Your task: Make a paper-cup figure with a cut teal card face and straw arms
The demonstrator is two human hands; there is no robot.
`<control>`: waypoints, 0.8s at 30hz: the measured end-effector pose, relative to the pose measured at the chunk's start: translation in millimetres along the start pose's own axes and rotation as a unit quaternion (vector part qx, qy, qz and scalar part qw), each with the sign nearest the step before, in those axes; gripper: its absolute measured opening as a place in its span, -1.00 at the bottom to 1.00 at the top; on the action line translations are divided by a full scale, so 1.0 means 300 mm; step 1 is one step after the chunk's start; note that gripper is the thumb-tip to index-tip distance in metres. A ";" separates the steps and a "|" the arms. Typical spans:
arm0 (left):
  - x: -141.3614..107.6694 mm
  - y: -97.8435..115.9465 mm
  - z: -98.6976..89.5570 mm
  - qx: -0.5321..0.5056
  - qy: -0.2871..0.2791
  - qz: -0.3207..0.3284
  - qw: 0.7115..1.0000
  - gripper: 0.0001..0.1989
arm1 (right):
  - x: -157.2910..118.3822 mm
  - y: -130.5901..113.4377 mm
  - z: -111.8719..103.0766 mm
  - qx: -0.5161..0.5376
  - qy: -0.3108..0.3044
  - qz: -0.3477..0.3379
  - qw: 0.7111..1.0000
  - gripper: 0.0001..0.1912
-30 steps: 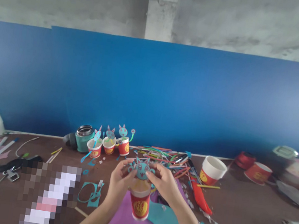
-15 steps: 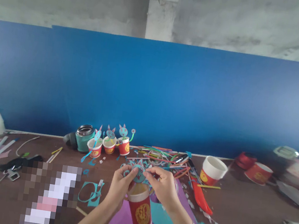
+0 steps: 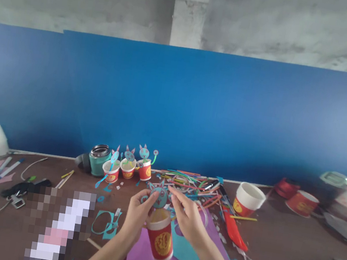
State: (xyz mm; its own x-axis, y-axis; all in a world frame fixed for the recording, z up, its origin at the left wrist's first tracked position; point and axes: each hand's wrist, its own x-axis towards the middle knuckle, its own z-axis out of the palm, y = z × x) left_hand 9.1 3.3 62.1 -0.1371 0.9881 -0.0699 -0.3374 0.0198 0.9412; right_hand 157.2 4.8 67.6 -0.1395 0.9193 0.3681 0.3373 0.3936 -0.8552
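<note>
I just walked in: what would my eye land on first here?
Probably the eared blue paper face in the left hand, above a red cup, with the right hand close beside it. Beyond, to the left, three small cups bearing similar faces stand in a row. Behind the table, a broad blue partition spans the view.
</note>
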 end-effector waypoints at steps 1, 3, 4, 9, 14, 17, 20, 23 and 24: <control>0.005 -0.003 -0.004 0.002 0.002 -0.001 1.000 -0.59 | 0.000 0.002 -0.001 0.004 -0.002 0.011 1.000 -0.59; 0.016 -0.009 -0.014 0.008 0.009 0.002 1.000 -0.59 | 0.002 0.008 -0.003 0.016 -0.005 0.043 0.999 -0.53; 0.020 -0.009 -0.018 0.007 0.011 0.007 1.000 -0.59 | 0.003 0.011 -0.003 0.028 -0.008 0.058 0.998 -0.48; 0.020 0.016 -0.019 -0.035 0.016 0.038 0.999 -0.60 | 0.006 0.028 0.005 0.115 -0.074 0.093 0.986 -0.37; 0.022 0.032 -0.018 -0.041 0.047 0.043 0.997 -0.57 | 0.001 0.038 0.004 0.093 -0.089 0.076 0.989 -0.41; 0.029 0.024 -0.023 -0.037 0.068 0.048 0.996 -0.57 | -0.014 0.032 0.003 0.064 -0.106 0.060 0.990 -0.39; 0.036 0.011 -0.031 -0.035 0.069 0.048 0.996 -0.58 | -0.033 0.022 0.011 0.042 -0.150 0.074 0.985 -0.40; 0.044 0.005 -0.040 -0.043 0.057 0.047 0.996 -0.55 | -0.041 0.022 0.028 0.027 -0.143 0.089 0.985 -0.49; 0.047 0.005 -0.043 -0.047 0.053 0.051 0.996 -0.52 | -0.040 0.024 0.034 0.028 -0.128 0.089 0.987 -0.54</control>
State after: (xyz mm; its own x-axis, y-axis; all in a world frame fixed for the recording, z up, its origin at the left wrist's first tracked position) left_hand -5.3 15.4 58.2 -0.2716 0.9623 -0.0142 -0.4007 -0.0996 0.9108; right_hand 151.7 -3.2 53.3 -0.3152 0.9424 0.1115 0.3260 0.2179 -0.9199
